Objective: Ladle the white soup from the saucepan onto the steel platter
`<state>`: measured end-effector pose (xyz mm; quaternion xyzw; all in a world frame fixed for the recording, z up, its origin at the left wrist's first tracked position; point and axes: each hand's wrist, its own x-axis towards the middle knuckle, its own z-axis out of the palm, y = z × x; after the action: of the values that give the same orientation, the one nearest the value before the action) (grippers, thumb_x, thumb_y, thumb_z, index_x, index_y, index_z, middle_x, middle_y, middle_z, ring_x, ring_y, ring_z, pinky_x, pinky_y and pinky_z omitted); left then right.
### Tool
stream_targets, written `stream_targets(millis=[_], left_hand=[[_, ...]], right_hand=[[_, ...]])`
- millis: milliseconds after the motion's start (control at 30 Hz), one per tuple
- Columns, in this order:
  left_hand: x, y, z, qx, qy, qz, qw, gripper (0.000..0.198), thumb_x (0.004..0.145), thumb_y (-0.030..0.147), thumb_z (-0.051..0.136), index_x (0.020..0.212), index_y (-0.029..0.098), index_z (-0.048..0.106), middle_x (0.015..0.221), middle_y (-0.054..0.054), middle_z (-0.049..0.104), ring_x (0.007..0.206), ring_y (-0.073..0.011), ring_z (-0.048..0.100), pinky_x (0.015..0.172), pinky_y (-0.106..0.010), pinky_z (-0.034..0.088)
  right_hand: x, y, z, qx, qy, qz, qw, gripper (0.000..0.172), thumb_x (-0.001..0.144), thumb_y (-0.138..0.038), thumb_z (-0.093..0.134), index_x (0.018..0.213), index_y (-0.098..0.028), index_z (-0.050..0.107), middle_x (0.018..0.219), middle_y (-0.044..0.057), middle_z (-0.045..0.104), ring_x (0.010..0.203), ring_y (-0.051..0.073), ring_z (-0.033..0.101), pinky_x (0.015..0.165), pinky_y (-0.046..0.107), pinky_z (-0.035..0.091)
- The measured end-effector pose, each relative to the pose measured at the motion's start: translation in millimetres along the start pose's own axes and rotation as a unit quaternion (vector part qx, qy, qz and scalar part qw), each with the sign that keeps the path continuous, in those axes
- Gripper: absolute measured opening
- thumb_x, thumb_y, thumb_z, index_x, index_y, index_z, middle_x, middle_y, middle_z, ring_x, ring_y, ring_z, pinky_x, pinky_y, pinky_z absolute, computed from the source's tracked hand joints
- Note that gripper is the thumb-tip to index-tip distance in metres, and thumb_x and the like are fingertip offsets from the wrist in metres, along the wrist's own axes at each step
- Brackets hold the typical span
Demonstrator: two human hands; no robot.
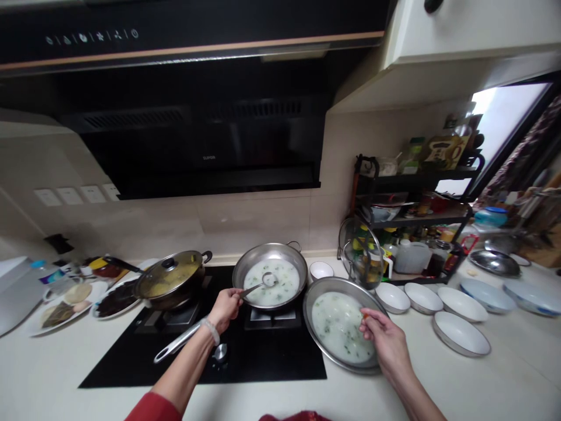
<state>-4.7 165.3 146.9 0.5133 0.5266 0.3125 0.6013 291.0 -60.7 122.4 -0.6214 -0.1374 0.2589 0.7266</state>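
My left hand [225, 310] is closed around the handle of a ladle [269, 280], whose bowl is over the milky soup with green bits in a steel wok [248, 250] on the right burner. Above the right side of a steel basin [316, 287], which contains similar pale soup with greens, is my right hand [388, 339]. Its fingers are pinched together, with a small orange spot at the tips that I cannot make out. The wok's long handle [177, 344] reaches under my left forearm.
A lidded pan [170, 278] sits on the left burner of the black cooktop [280, 362]. Plates of food [65, 310] lie farther left. Several white bowls [462, 333] line the right counter before a condiment rack [416, 219] and a leaning glass lid [360, 251]. The range hood [210, 140] overhangs the stove.
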Motion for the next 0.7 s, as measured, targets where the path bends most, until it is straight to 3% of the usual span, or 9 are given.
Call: stream_targets(millis=[200, 700], left_hand=[[-1, 3, -7.3, -0.071, -0.024, -0.037, 0.997, 0.004, 0.076, 0.010, 0.054, 0.079, 0.012, 0.054, 0.045, 0.008, 0.044, 0.032, -0.0007, 0.023, 0.035, -0.015, 0.012], [-5, 16, -7.9, -0.080, -0.039, -0.035, 0.995, 0.010, 0.075, 0.012, 0.060, 0.084, 0.011, 0.055, 0.046, 0.008, 0.044, 0.033, -0.0003, 0.025, 0.035, -0.015, 0.011]], right_hand=[[0, -1, 2, -0.002, -0.004, 0.000, 1.000, 0.032, 0.051, -0.031, 0.069, 0.079, -0.015, 0.066, 0.055, -0.001, 0.061, 0.052, 0.013, 0.054, 0.046, 0.023, 0.041], [-2, -6, 9, -0.020, -0.018, -0.015, 1.000, 0.027, 0.056, -0.031, 0.067, 0.078, -0.017, 0.067, 0.057, -0.001, 0.060, 0.053, 0.014, 0.054, 0.046, 0.024, 0.042]])
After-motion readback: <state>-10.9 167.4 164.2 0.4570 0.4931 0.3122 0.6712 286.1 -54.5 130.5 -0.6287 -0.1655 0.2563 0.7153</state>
